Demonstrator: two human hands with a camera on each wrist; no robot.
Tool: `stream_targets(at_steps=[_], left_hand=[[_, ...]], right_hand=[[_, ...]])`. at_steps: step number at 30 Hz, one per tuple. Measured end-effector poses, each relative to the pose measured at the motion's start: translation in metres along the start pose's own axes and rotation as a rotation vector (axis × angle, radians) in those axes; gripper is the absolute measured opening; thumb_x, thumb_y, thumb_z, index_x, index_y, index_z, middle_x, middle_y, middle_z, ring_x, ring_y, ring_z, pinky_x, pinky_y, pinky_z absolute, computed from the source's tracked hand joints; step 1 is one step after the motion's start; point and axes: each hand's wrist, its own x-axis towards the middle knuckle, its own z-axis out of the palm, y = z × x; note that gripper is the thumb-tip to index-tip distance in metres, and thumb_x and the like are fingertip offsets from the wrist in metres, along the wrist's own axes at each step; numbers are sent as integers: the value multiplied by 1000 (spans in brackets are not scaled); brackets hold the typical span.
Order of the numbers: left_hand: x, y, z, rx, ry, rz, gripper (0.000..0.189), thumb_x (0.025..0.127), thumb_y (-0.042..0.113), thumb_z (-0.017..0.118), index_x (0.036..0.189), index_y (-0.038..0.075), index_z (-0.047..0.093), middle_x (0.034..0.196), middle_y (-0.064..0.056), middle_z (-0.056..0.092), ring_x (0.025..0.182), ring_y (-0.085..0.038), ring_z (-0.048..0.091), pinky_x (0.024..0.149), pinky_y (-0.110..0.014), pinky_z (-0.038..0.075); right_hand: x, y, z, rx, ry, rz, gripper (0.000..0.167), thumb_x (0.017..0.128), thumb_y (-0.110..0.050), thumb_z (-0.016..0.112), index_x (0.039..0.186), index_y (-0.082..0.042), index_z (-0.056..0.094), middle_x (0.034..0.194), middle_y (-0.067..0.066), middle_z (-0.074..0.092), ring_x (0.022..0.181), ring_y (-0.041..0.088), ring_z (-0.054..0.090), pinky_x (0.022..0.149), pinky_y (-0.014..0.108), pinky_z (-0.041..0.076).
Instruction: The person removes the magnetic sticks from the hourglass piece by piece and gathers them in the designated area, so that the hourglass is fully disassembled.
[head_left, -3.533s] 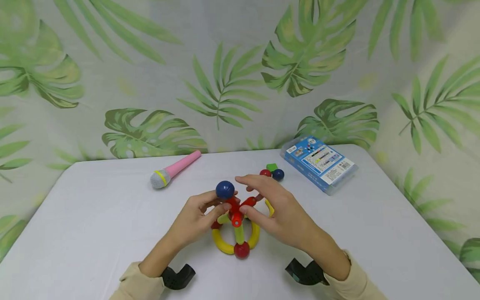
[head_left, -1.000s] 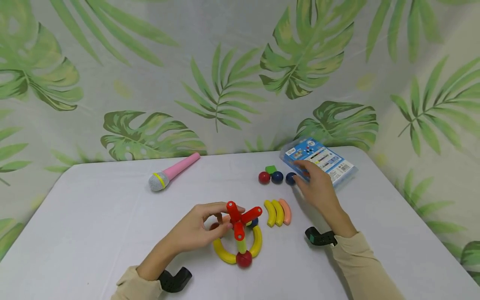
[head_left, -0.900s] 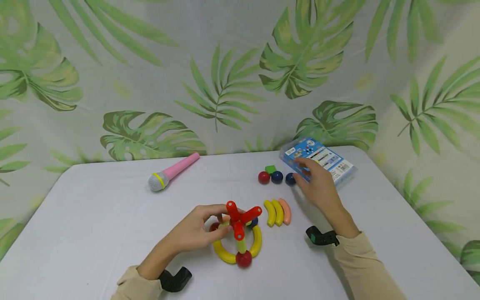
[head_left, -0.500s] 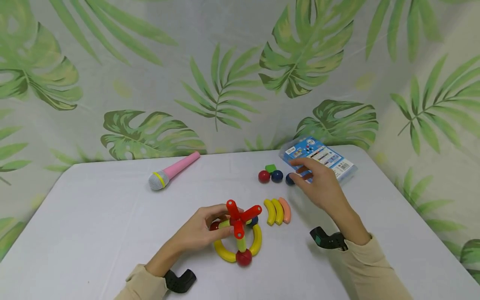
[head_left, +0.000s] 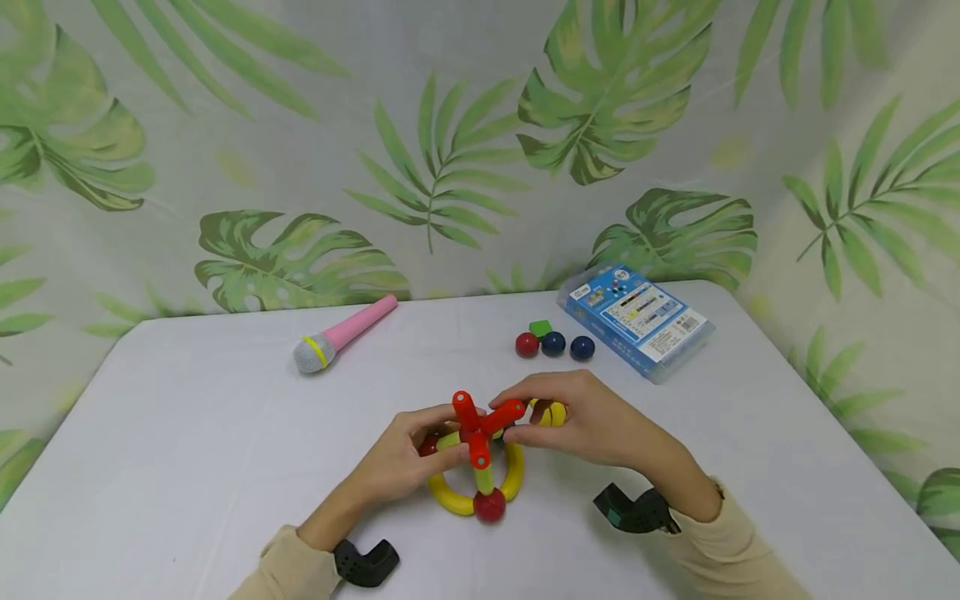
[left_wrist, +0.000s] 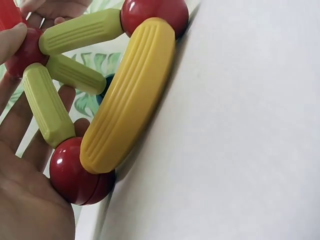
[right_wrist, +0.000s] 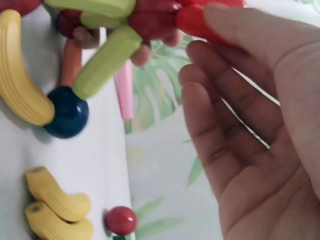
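A magnetic stick-and-ball model stands on the table: a ring of curved yellow sticks (head_left: 448, 498) and balls, light green sticks (left_wrist: 80, 31) rising to a red hub ball (left_wrist: 25, 52), and several red sticks (head_left: 479, 450) spreading from the top. My left hand (head_left: 408, 457) holds the hub from the left, thumb in front. From the right, my right hand (head_left: 585, 417) pinches the right-pointing red stick (head_left: 508, 413), its thumb along it in the right wrist view. A red ball (head_left: 490, 505) sits at the ring's front, a blue ball (right_wrist: 67, 112) farther back.
Loose curved yellow sticks (right_wrist: 60, 200) lie right of the model, partly behind my right hand. Behind are a red ball (head_left: 527, 344), two blue balls (head_left: 582, 347) and a green piece (head_left: 540, 327). A blue box (head_left: 637, 321) lies back right, a pink microphone (head_left: 345, 333) back left.
The blue ball that topped the model now lies at the back beside the other balls. My right hand has come back from there to the red stick; my left hand stays at the model.
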Motion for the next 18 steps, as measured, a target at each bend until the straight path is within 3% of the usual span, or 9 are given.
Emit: stream_targets(at_steps=[6,10,15,18], left_hand=[[-1,1,0,35,6,-6,35,99,17,69,134,13,67,118,-2,74,107,-19,68,96,-29,55],[-1,3,-1,19,-13,4,35,100,16,68,135,12,66,124,-3,72,111,-19,68,99,-30,55],[0,3,0,15,-17,4,37,100,17,69,136,13,65,128,-2,71,115,-19,67,104,-34,53],[-2,4,-1,41,7,-7,37,99,16,69,136,14,66,127,-1,71,113,-17,67,102,-33,54]], right_hand=[[2,-3,13,24,52,1,27,91,-20,80,118,-17,75,111,-6,76,94,10,68,81,29,60],[0,-7,16,10,79,34,27,93,-22,78,119,-16,74,108,-8,75,95,7,68,85,29,59],[-10,-13,7,71,167,129,22,98,-16,72,119,-11,72,107,-2,74,91,18,70,78,29,60],[-21,-11,2,78,196,204,21,99,-15,70,119,-10,70,107,0,73,93,19,70,81,26,60]])
